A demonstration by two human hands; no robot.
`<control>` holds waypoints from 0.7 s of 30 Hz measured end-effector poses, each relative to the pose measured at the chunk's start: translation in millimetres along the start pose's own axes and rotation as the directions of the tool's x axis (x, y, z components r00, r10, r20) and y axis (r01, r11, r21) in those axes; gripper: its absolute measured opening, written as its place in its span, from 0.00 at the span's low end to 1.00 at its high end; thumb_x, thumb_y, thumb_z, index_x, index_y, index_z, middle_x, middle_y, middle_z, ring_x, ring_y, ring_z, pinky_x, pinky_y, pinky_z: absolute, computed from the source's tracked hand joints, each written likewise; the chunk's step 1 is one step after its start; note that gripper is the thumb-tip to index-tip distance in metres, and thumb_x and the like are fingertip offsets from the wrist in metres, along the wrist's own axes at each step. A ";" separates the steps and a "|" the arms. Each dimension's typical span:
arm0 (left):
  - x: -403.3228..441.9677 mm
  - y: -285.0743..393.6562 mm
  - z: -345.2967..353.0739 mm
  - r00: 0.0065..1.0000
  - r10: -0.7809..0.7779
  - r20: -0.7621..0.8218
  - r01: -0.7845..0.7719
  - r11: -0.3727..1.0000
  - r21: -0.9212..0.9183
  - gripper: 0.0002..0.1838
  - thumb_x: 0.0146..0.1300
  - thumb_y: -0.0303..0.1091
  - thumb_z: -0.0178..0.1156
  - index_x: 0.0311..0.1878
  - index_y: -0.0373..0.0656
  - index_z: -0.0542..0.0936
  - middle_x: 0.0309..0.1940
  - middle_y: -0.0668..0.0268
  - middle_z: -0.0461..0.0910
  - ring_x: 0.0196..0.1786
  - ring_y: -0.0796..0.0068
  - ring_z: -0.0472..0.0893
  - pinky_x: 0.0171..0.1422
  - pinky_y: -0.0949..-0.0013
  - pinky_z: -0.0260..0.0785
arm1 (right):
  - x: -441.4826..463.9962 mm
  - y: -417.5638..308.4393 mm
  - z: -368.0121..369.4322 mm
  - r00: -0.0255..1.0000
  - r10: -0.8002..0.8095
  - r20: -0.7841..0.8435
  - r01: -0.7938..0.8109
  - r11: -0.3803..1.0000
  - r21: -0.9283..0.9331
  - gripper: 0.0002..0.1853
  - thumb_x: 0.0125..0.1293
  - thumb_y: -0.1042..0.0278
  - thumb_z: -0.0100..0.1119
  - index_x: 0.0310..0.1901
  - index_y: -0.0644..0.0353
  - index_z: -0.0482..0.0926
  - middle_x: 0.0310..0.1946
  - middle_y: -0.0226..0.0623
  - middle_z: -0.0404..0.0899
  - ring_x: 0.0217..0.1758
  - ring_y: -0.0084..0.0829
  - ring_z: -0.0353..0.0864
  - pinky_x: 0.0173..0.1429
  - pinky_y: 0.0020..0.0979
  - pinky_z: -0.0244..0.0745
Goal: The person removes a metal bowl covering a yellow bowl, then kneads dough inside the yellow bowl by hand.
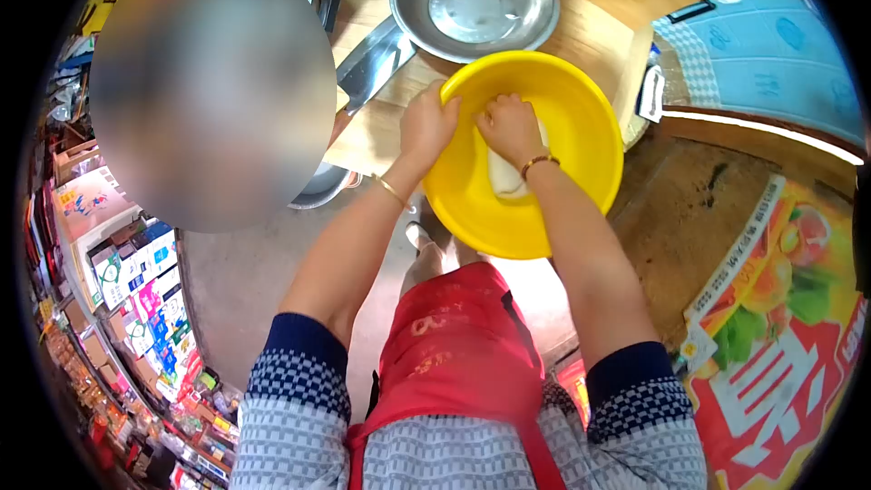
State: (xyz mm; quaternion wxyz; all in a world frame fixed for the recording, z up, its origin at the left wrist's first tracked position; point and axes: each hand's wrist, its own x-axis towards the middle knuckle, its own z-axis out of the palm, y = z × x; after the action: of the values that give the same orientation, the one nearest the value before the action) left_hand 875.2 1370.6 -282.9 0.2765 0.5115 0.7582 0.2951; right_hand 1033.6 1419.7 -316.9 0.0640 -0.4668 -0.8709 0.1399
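A yellow plastic basin (590, 172) stands in front of me at the table's near edge. My left hand (428, 132) is closed on its left rim, thumb on the inner side. Inside lies a pale lump of dough (505, 177), elongated and smooth. My right hand (510, 130) is closed over the dough's upper part with curled fingers, and partly hides it. The right wrist wears a beaded bracelet, the left a thin bangle.
A shallow steel bowl (472, 4) stands behind the basin on the wooden board (590, 45). A wide-bladed knife (372, 63) lies left of it. A metal pot (322, 186) is lower left. Packed shelves (136, 281) line the left; a printed carton (789, 308) is right.
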 end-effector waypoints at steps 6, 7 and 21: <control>-2.8 2.6 1.7 0.998 -0.056 0.000 0.056 0.997 -0.060 0.15 0.59 0.38 0.63 0.47 0.41 0.80 0.37 0.50 0.83 0.43 0.47 0.82 0.47 0.52 0.74 | -59.6 -12.7 -65.4 0.982 0.057 0.179 -0.059 0.998 0.007 0.18 0.64 0.52 0.52 0.30 0.57 0.85 0.30 0.38 0.82 0.37 0.39 0.79 0.45 0.41 0.70; -2.4 4.8 -1.0 0.997 -0.078 0.002 0.078 0.996 -0.040 0.14 0.59 0.38 0.63 0.46 0.42 0.80 0.37 0.50 0.83 0.43 0.47 0.82 0.47 0.52 0.74 | -76.8 -9.4 -55.0 0.993 -0.114 0.014 0.115 0.993 -0.033 0.17 0.64 0.52 0.53 0.30 0.56 0.84 0.28 0.37 0.81 0.36 0.39 0.79 0.45 0.40 0.70; -0.9 0.4 -2.4 0.996 -0.039 0.083 0.053 0.982 -0.179 0.11 0.61 0.33 0.60 0.44 0.39 0.79 0.35 0.47 0.82 0.40 0.45 0.81 0.44 0.53 0.73 | -51.8 -27.6 10.9 0.953 0.154 -0.260 -0.192 0.973 -0.130 0.06 0.54 0.65 0.60 0.23 0.51 0.76 0.23 0.30 0.76 0.34 0.34 0.76 0.49 0.38 0.65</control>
State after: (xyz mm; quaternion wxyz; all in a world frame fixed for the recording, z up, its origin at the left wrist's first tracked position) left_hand 874.0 1369.4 -280.9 0.3586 0.4778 0.7283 0.3357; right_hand 1037.8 1360.2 -318.0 0.1236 -0.5589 -0.8198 0.0180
